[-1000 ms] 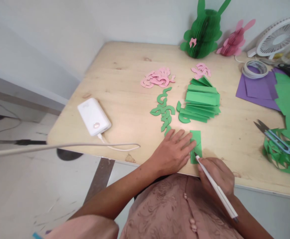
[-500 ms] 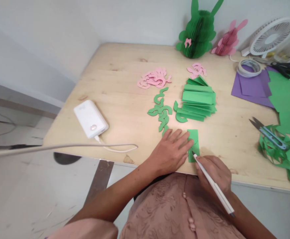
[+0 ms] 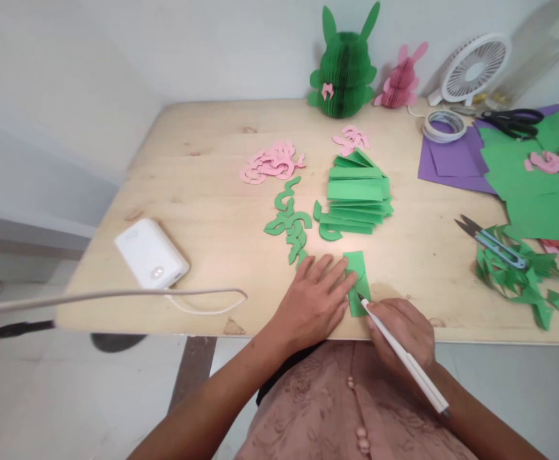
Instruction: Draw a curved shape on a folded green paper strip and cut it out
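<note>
My right hand (image 3: 404,329) is closed around a white pen (image 3: 416,370), its dark tip on a small green paper strip (image 3: 356,262) near the table's front edge. A faint line seems to show on the strip. My left hand (image 3: 313,297) lies flat with fingers spread, its fingertips pressing the strip's left side. Just beyond are curved green paper cutouts (image 3: 289,223) and a stack of folded green paper strips (image 3: 358,190). Pink paper cutouts (image 3: 272,163) lie farther back.
A white power bank (image 3: 151,253) with a cable sits at left. Thread snips (image 3: 499,246) rest on green scraps (image 3: 504,275) at right. Behind stand a green paper rabbit (image 3: 345,73), a pink one (image 3: 398,83), a fan (image 3: 475,69), tape rolls (image 3: 444,126) and black scissors (image 3: 513,121).
The view has shifted, so the tabletop things appear farther left. The pen tip stays on the green strip, and my left hand still presses it.
</note>
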`<state>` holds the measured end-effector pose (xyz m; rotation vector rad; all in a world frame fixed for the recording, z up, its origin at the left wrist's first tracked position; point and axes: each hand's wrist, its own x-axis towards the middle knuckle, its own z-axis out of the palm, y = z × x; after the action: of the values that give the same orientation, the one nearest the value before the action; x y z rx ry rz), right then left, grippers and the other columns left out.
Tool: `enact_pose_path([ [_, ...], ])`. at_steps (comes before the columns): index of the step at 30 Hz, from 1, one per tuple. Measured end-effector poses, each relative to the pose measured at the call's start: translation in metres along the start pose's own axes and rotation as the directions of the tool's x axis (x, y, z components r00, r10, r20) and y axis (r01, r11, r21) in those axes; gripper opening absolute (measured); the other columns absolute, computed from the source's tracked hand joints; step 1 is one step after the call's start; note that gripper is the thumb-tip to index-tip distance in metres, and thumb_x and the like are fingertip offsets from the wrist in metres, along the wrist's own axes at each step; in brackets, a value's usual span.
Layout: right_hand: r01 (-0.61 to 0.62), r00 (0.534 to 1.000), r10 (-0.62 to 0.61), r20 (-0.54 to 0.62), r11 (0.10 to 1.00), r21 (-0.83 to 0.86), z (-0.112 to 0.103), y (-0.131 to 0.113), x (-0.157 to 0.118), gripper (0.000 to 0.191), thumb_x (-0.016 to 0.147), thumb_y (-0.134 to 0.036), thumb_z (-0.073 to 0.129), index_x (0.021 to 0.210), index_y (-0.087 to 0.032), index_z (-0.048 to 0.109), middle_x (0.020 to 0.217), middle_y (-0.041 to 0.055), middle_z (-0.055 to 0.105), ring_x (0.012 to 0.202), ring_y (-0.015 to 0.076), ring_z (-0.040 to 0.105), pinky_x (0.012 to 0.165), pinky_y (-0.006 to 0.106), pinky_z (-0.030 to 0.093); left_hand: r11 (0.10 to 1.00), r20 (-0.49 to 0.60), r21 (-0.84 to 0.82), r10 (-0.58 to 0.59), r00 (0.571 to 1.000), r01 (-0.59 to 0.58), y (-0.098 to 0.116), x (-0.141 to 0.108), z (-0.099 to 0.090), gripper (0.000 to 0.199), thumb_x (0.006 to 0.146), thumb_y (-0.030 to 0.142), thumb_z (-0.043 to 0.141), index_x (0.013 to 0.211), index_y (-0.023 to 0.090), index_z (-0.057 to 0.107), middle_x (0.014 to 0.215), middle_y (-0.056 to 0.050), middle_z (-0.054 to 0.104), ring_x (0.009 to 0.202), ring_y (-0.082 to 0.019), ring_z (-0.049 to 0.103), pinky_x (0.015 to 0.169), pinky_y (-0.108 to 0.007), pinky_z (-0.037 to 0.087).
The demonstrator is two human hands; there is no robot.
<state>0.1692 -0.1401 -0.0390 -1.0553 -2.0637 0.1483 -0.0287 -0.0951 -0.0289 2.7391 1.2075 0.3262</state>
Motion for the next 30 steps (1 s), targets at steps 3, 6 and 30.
enact_pose_path([
  [3,-0.110,0.994,0.110,-0.002,0.993,0.049,-0.004,-0.003,0.004,0.025,0.082,-0.006,0.058,0.104,-0.016,0.063,0.079,0.0064,0.070,0.071,0.0184,0.064,0.065,0.032,0.052,1.000,0.003,0.015,0.006,1.000,-0.006,0.000,0.001,-0.001,0.043,0.092,0.032,0.049,0.133,0.023,0.052,0.144,-0.008,0.047,0.130,-0.030,0.040,0.108,-0.051,0.030],
  [6,-0.270,0.963,0.268,0.035,0.959,0.091,-0.008,-0.004,0.011,0.021,0.086,-0.009,0.053,0.102,-0.018,0.064,0.083,0.0064,0.071,0.074,0.0188,0.066,0.066,0.032,0.053,1.000,0.016,0.023,0.010,1.000,-0.010,0.000,0.001,-0.001,0.044,0.091,0.032,0.050,0.134,0.024,0.051,0.143,-0.008,0.048,0.130,-0.030,0.040,0.108,-0.051,0.030],
  [30,-0.063,0.967,0.094,0.239,0.989,-0.132,0.003,0.023,0.027,0.041,0.093,-0.015,0.045,0.133,-0.015,0.054,0.109,0.0130,0.070,0.098,0.0271,0.059,0.079,0.041,0.046,1.000,0.006,0.002,-0.005,1.000,0.005,0.000,-0.001,0.002,0.045,0.092,0.033,0.046,0.136,0.022,0.050,0.144,-0.007,0.047,0.131,-0.030,0.039,0.110,-0.053,0.026],
])
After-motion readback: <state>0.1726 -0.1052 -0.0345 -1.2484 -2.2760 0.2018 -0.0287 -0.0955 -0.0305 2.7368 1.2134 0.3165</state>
